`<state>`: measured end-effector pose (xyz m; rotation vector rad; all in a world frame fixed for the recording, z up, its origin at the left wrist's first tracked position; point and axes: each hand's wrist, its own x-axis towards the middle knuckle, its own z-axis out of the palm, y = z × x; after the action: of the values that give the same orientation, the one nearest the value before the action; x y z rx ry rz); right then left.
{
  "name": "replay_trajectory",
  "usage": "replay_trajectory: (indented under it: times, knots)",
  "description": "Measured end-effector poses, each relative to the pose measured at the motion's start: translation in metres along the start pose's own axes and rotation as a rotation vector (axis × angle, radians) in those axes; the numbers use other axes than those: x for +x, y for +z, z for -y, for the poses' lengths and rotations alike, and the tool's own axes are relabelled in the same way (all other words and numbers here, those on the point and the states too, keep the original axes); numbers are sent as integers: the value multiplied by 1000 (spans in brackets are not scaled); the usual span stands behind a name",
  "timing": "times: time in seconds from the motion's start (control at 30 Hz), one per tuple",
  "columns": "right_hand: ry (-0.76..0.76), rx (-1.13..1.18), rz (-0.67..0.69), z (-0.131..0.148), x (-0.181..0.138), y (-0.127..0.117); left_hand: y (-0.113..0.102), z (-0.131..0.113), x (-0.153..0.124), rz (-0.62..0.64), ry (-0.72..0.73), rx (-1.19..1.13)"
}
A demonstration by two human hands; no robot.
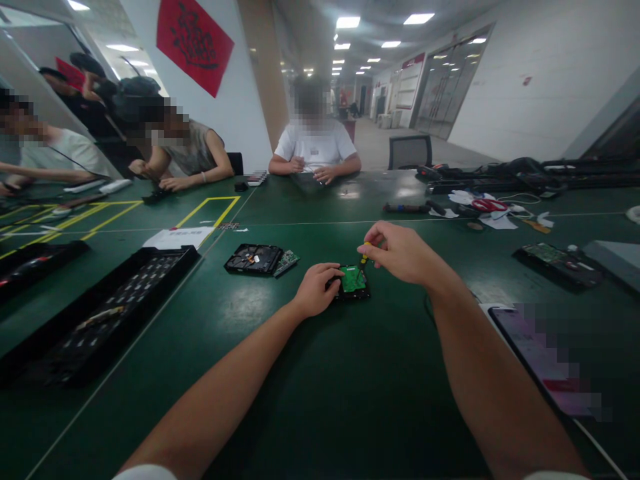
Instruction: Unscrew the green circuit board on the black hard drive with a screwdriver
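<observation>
A black hard drive with a green circuit board (pixel 354 280) facing up lies on the green table in front of me. Over its left edge, my left hand (pixel 319 289) is closed, holding the drive against the tabletop. My right hand (pixel 395 250) pinches the yellow handle of a small screwdriver (pixel 365 253), which leans with its tip down at the board. Whether the tip sits in a screw is too small to tell. Left of the drive rests an opened black drive casing (pixel 253 259), with a loose circuit board (pixel 287 263) beside it.
A long black tray (pixel 107 313) stands at left, a paper sheet (pixel 177 237) behind it. At right are another drive with a board (pixel 557 263) and a phone-like screen (pixel 543 360) with a cable. Tools and cables (pixel 493 205) lie farther back. People sit across the table.
</observation>
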<state>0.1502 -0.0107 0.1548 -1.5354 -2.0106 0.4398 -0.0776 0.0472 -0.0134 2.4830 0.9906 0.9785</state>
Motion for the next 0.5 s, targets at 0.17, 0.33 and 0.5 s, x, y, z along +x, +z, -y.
replay_trajectory:
  times: [0.17, 0.33, 0.5]
  knots:
    - [-64, 56, 60, 4, -1, 0, 0, 0, 0, -17, 6, -3]
    - [-112, 1, 47, 3, 2, 1, 2, 2, 0, -12, 7, 3]
    - [-46, 15, 8, -1, 2, 2, 0, -1, 0, -13, 6, -2]
